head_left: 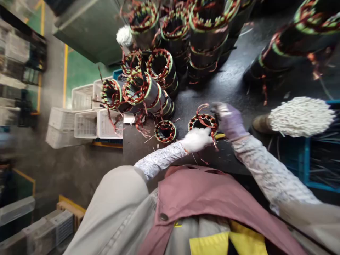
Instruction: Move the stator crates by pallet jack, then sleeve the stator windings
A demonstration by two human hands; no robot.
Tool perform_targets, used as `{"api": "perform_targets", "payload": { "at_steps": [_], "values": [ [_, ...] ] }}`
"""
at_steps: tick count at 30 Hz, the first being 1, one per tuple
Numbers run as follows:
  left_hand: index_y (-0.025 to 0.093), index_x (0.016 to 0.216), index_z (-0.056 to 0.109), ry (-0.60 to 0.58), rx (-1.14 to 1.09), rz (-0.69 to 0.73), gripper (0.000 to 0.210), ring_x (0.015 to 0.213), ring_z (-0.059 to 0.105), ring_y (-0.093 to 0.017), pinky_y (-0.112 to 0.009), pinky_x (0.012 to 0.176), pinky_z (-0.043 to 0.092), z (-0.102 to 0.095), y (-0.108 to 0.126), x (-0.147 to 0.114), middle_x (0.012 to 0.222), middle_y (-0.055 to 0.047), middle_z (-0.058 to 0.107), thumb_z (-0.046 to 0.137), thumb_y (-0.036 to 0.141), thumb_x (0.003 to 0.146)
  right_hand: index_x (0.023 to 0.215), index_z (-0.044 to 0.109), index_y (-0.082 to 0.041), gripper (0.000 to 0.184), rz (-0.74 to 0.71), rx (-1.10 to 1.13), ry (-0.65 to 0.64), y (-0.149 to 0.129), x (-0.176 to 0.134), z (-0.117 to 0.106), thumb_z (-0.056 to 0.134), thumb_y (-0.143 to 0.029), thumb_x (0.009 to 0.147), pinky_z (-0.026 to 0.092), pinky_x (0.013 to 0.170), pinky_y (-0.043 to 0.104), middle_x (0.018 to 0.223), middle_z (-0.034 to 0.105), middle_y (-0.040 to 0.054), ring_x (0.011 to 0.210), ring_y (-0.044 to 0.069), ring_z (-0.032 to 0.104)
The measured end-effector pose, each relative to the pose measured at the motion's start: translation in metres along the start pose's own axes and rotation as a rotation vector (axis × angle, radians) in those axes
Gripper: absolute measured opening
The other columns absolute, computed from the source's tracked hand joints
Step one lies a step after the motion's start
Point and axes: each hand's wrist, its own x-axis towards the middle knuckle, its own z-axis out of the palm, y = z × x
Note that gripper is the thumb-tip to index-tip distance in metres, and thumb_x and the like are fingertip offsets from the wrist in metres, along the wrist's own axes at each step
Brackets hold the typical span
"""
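A motor stator (191, 124), a ring core with red-brown lead wires and pale slot ends around its rim, stands on the dark bench in front of me. My left hand (198, 139), in a white glove, is closed on its near rim and wires. On its far right side is my right hand (230, 119) in a purple-grey glove, fingers curled and somewhat blurred; what they hold, if anything, is unclear. Below it lies a yellow object (220, 136), partly hidden by the hands. A smaller stator (165, 131) stands to the left.
Stacked stators (208, 49) fill the back of the bench, and others lie tipped at the left (156, 97). More stators (288, 44) lie back right. A bundle of white sticks or tubes (301, 117) is at the right, by a blue crate (307, 159). White baskets (86, 124) stand left.
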Motion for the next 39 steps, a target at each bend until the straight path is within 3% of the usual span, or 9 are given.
{"api": "perform_targets", "payload": {
  "at_steps": [5, 9, 12, 17, 23, 27, 30, 33, 39],
  "values": [
    [0.027, 0.099, 0.076, 0.238, -0.132, 0.183, 0.029, 0.092, 0.058, -0.018, -0.027, 0.083, 0.045, -0.049, 0.008, -0.069, 0.099, -0.006, 0.064, 0.052, 0.042, 0.093, 0.132, 0.055, -0.013, 0.057, 0.120, 0.196, 0.167, 0.041, -0.045, -0.023, 0.016, -0.036, 0.098, 0.057, 0.085, 0.032, 0.131, 0.060, 0.0173, 0.109, 0.023, 0.066],
    [0.026, 0.101, 0.075, 0.245, 0.145, -0.180, 0.031, 0.087, 0.059, -0.021, -0.031, 0.079, 0.046, -0.062, -0.004, -0.128, 0.099, -0.009, 0.063, 0.051, 0.044, 0.091, 0.111, 0.068, -0.014, 0.037, 0.091, 0.147, 0.225, 0.053, -0.058, -0.009, 0.044, -0.030, 0.088, 0.052, 0.097, 0.040, 0.114, 0.070, 0.0128, 0.107, 0.025, 0.065],
    [0.022, 0.105, 0.071, 0.188, 0.242, -0.415, 0.032, 0.093, 0.061, -0.024, -0.034, 0.082, 0.047, -0.047, -0.032, -0.130, 0.102, -0.011, 0.066, 0.053, 0.042, 0.090, 0.107, 0.072, -0.013, 0.032, 0.024, -0.074, 0.184, 0.051, -0.054, 0.003, 0.051, -0.023, 0.084, 0.046, 0.104, 0.037, 0.117, 0.069, 0.0127, 0.113, 0.024, 0.062],
    [0.016, 0.109, 0.068, 0.217, 0.174, -0.531, 0.036, 0.098, 0.065, -0.027, -0.036, 0.087, 0.049, -0.012, -0.075, -0.109, 0.104, -0.013, 0.071, 0.061, 0.042, 0.084, 0.100, 0.075, -0.017, 0.027, 0.048, -0.419, 0.016, 0.043, -0.039, 0.017, 0.055, -0.031, 0.088, 0.044, 0.103, 0.040, 0.129, 0.062, 0.0117, 0.118, 0.028, 0.057],
    [0.023, 0.100, 0.071, 0.524, 0.041, -0.270, 0.023, 0.103, 0.066, -0.022, -0.036, 0.094, 0.050, 0.012, -0.033, -0.156, 0.109, -0.008, 0.072, 0.051, 0.031, 0.093, 0.087, 0.072, -0.014, 0.031, 0.201, -0.470, -0.031, 0.030, -0.021, 0.035, 0.058, -0.042, 0.088, 0.051, 0.085, 0.044, 0.101, 0.069, 0.0174, 0.099, 0.031, 0.065],
    [0.025, 0.110, 0.069, 0.461, -0.131, -0.054, 0.026, 0.107, 0.065, -0.016, -0.025, 0.089, 0.051, 0.029, 0.010, -0.112, 0.124, -0.006, 0.067, 0.047, 0.028, 0.096, 0.091, 0.070, -0.015, 0.018, 0.054, -0.306, -0.002, 0.044, -0.023, 0.041, 0.056, -0.026, 0.087, 0.048, 0.100, 0.039, 0.126, 0.064, 0.0129, 0.116, 0.025, 0.060],
    [0.023, 0.130, 0.057, 0.306, -0.129, -0.260, 0.041, 0.109, 0.064, -0.022, -0.031, 0.088, 0.051, 0.031, 0.014, -0.035, 0.133, -0.010, 0.061, 0.058, 0.028, 0.090, 0.100, 0.069, -0.013, 0.026, 0.009, -0.135, 0.132, 0.064, -0.036, 0.036, 0.047, -0.024, 0.091, 0.049, 0.100, 0.038, 0.123, 0.065, 0.0145, 0.113, 0.023, 0.061],
    [0.019, 0.126, 0.059, 0.136, -0.202, -0.446, 0.044, 0.101, 0.067, -0.025, -0.034, 0.084, 0.051, 0.031, 0.004, 0.019, 0.115, -0.011, 0.070, 0.062, 0.039, 0.087, 0.112, 0.067, -0.012, 0.031, -0.138, -0.223, 0.069, 0.075, -0.052, 0.032, 0.051, -0.024, 0.089, 0.043, 0.105, 0.044, 0.128, 0.062, 0.0164, 0.119, 0.026, 0.057],
    [0.022, 0.109, 0.068, 0.105, -0.173, -0.413, 0.026, 0.099, 0.066, -0.021, -0.029, 0.083, 0.048, 0.047, 0.007, 0.018, 0.106, -0.006, 0.073, 0.052, 0.034, 0.092, 0.127, 0.063, -0.011, 0.043, -0.206, -0.385, -0.139, 0.079, -0.079, 0.038, 0.058, -0.027, 0.087, 0.040, 0.107, 0.046, 0.142, 0.050, 0.0182, 0.126, 0.032, 0.051]
  ]
}}
